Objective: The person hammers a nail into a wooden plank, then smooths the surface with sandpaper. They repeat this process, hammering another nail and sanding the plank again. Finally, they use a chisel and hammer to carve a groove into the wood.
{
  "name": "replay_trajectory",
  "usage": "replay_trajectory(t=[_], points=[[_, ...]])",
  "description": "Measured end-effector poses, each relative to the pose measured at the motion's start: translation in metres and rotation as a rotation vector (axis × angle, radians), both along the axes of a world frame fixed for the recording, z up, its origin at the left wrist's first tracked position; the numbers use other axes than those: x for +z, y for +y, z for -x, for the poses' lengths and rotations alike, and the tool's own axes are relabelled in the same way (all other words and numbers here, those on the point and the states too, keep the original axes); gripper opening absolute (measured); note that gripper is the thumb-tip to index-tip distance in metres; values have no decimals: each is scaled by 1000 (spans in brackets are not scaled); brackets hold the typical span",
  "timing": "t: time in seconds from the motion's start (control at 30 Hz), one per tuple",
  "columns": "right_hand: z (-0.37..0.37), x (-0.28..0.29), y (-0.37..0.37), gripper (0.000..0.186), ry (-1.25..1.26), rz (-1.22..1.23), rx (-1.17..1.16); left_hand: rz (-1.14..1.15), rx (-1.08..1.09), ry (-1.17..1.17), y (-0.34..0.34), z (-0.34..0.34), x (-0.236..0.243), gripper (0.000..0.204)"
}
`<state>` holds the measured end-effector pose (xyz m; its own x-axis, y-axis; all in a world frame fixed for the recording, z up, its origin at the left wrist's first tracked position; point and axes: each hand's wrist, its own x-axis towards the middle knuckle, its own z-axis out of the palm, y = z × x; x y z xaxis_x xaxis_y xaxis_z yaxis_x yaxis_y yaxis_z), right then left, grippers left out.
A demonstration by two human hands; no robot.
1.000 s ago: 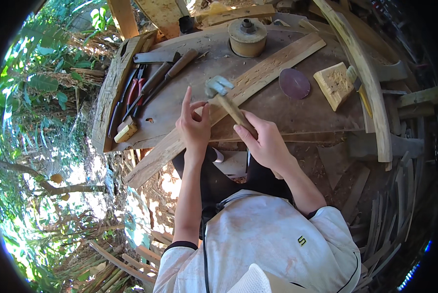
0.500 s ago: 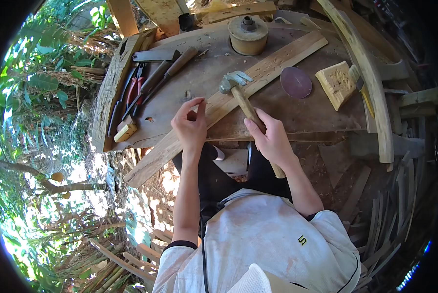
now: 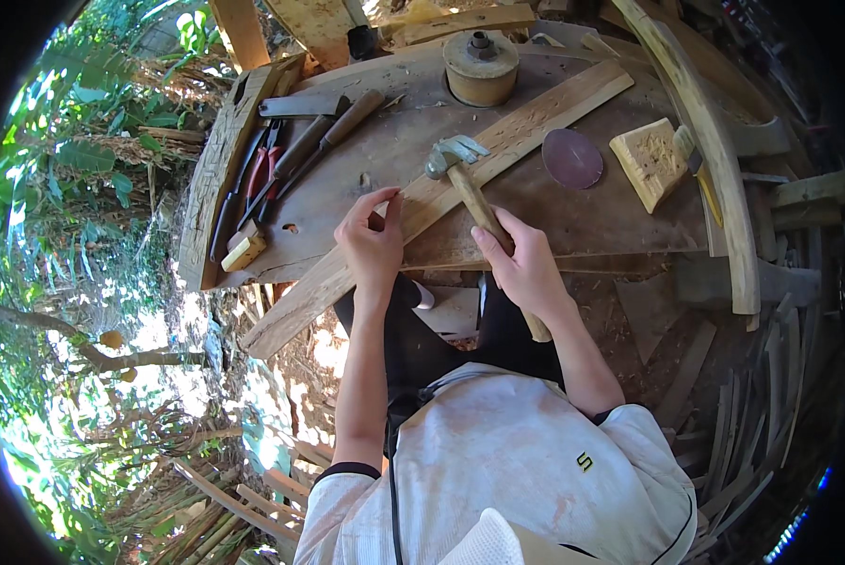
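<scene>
Outdoors, green foliage crowds the left side and split wood litters the ground on the right, with a weathered wooden counter (image 3: 366, 155) between them. Across it, from its near-left edge toward the far-right corner, lies a long plank (image 3: 536, 122). The left hand (image 3: 373, 247) rests on the plank near its middle, thumb and forefinger pinched together at the plank's edge as if on something small, though what they pinch is too small to tell. The right hand (image 3: 528, 266) is clenched round the wooden handle of a hammer (image 3: 465, 179), gripping about halfway along so the butt sticks out below the wrist; the steel head hangs over the plank just right of the left fingers. By its look the hammer is head-heavy and stiff, its handle dry and not slippery; a hold nearer the butt would give more swing, this mid-handle hold more control. The plank looks rigid and fairly light, easily steadied by one palm. Along the counter's left edge lie chisels (image 3: 324, 141) and red-handled pliers (image 3: 258, 179); a round wooden block (image 3: 480, 71) stands at the far edge, with a dark disc (image 3: 572, 157) and a carved block (image 3: 650, 162) toward the right edge. Compared with a second ago, the left forefinger no longer points up, and the hammer head has moved up and away from the left hand.
</scene>
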<state>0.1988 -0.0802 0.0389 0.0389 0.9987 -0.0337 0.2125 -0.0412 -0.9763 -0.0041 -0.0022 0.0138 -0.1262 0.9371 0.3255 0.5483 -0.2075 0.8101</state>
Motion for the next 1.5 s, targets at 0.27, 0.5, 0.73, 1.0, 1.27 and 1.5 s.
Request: replay_trajectory(t=[0.27, 0.5, 0.73, 1.0, 1.27, 1.5], points=[[12, 27, -12, 37, -5, -149, 32, 10, 13, -26, -3, -5, 0, 46], [15, 30, -9, 35, -126, -129, 105, -33, -15, 71, -4, -5, -1, 69], [20, 26, -11, 34, -99, -239, 46, -31, -16, 64, -4, -4, -2, 68], [21, 25, -10, 35, -136, -228, 79, -16, -9, 48, -5, -4, -1, 66], [11, 24, -6, 33, -79, -67, 50, 32, -4, 28, -2, -1, -1, 41], [5, 7, -10, 35, -76, -51, 17, 115, -14, -73, 5, 0, 4, 10]])
